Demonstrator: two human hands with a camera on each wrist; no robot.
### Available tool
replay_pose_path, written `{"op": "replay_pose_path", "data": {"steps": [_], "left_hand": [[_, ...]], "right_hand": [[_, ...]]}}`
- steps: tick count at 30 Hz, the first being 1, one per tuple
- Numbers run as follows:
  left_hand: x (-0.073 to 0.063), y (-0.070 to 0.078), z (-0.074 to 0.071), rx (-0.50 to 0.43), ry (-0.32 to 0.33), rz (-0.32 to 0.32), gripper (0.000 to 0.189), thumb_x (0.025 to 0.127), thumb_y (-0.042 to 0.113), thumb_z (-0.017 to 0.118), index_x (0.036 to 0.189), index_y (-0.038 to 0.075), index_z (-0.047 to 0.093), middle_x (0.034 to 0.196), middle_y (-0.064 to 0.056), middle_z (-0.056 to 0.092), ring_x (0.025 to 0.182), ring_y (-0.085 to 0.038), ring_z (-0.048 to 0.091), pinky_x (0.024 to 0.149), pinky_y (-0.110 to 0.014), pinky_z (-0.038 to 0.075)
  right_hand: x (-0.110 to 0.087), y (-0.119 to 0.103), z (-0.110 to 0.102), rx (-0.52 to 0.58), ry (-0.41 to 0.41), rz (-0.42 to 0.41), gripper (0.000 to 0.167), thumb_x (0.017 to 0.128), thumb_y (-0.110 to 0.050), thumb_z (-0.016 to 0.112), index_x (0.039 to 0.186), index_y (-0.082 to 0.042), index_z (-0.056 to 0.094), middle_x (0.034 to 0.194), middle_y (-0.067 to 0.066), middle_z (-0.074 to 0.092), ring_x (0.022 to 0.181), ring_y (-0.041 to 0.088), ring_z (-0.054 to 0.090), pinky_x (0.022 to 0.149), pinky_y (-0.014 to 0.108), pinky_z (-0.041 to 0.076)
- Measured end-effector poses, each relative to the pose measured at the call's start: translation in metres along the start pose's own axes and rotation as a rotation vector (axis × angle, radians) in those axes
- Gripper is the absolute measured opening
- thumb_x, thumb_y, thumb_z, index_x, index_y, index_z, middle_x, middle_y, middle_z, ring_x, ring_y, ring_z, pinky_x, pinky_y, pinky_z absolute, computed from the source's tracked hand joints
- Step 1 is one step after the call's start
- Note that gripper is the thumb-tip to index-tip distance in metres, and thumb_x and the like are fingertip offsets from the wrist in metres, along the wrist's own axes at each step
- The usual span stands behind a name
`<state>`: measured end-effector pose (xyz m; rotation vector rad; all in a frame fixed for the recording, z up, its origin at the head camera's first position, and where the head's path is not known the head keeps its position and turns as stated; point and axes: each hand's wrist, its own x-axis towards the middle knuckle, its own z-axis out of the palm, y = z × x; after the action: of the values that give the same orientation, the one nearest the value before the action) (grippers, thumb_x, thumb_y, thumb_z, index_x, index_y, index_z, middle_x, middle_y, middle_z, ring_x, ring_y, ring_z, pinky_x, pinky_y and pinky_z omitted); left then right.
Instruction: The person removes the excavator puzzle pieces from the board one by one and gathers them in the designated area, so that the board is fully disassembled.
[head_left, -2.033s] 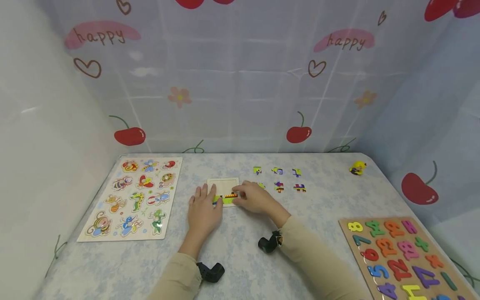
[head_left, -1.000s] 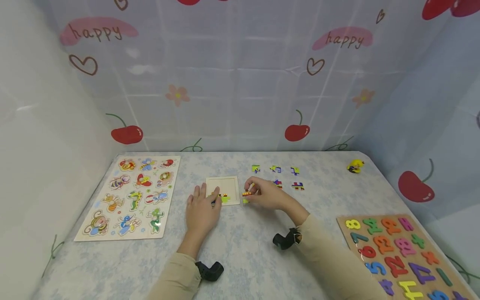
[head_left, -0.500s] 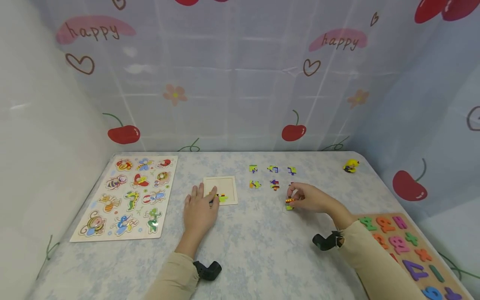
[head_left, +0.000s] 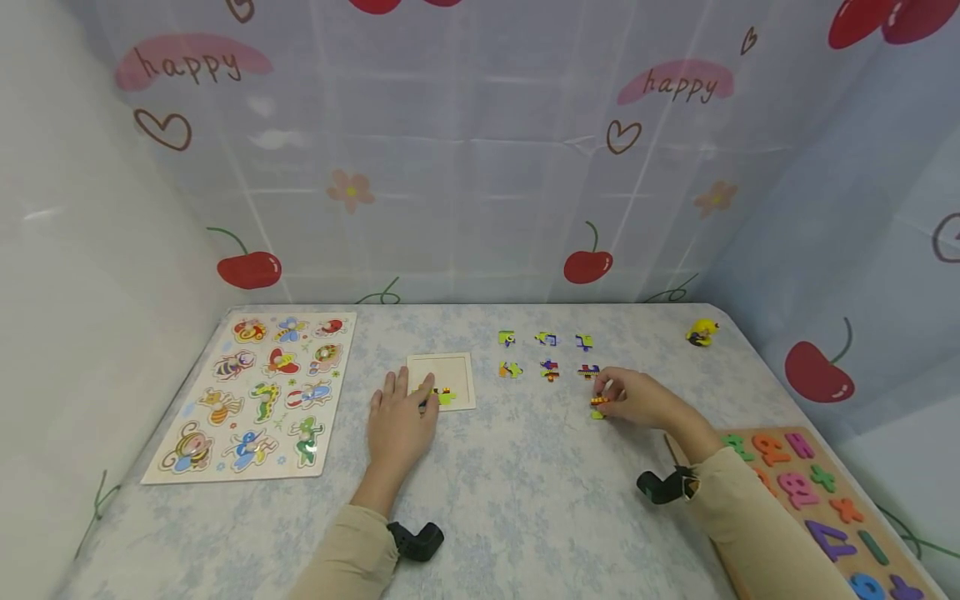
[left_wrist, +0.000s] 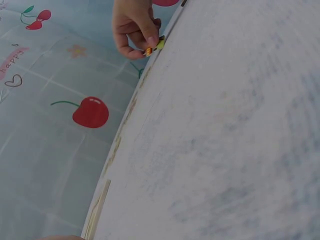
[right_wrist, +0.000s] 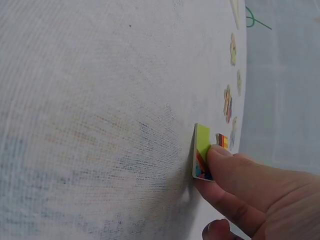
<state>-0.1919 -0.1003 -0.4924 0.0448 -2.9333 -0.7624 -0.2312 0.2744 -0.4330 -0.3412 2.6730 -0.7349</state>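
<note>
My left hand (head_left: 401, 421) rests over the lower left corner of a small square wooden puzzle tray (head_left: 450, 372), fingers straight. Beside its thumb, green-and-red puzzle pieces (head_left: 446, 397) lie in the tray's bottom. Well to the right, my right hand (head_left: 641, 400) pinches a jigsaw piece (right_wrist: 201, 150) between thumb and fingers; it is lime green with red, orange and blue parts. In the right wrist view the piece is held on edge, close over the table. Just behind it in the head view lies a red-and-purple piece (head_left: 587, 371), one of several loose pieces.
An insect puzzle board (head_left: 251, 346) lies at the left. At the right, partly under the right sleeve, is a board of coloured numbers (head_left: 847, 479). A small yellow toy figure (head_left: 702, 332) stands at the far right corner. A printed curtain (head_left: 465, 208) closes off the back.
My right hand has taken the jigsaw piece out of the tray and carried it right, below the loose pieces. My left hand has stayed on the tray.
</note>
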Motion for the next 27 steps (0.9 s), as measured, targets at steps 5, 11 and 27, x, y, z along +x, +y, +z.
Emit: {"op": "replay_pose_path", "data": {"steps": [5,11,27], "left_hand": [[0.000,0.000,-0.001,0.000,0.001,-0.002,0.051,0.102,0.045,0.044,0.150,0.028,0.045,0.163,-0.016,0.026,0.154,-0.037,0.015,0.123,-0.060,0.012],[0.001,0.000,-0.001,0.003,0.000,-0.008,0.052,0.102,0.044,0.045,0.152,0.028,0.041,0.163,-0.016,0.026,0.154,-0.037,0.015,0.123,-0.059,0.012],[0.001,-0.004,-0.002,-0.043,0.008,-0.028,0.051,0.105,0.033,0.037,0.153,0.015,0.039,0.162,-0.013,0.030,0.154,-0.032,0.018,0.125,-0.053,0.015]], "right_hand": [[0.000,0.000,0.000,-0.049,0.020,0.009,0.021,0.089,-0.017,0.074,0.102,-0.014,0.059,0.091,0.004,0.061,0.074,0.016,0.053,0.064,0.029,0.044],[0.002,-0.002,0.001,-0.125,0.038,0.041,0.024,0.087,-0.022,0.077,0.101,-0.015,0.059,0.089,0.002,0.060,0.073,0.016,0.051,0.063,0.030,0.042],[0.029,-0.073,0.031,-0.034,0.095,-0.148,0.029,0.094,-0.020,0.068,0.122,-0.013,0.064,0.092,0.001,0.062,0.072,0.015,0.052,0.063,0.029,0.046]]}}
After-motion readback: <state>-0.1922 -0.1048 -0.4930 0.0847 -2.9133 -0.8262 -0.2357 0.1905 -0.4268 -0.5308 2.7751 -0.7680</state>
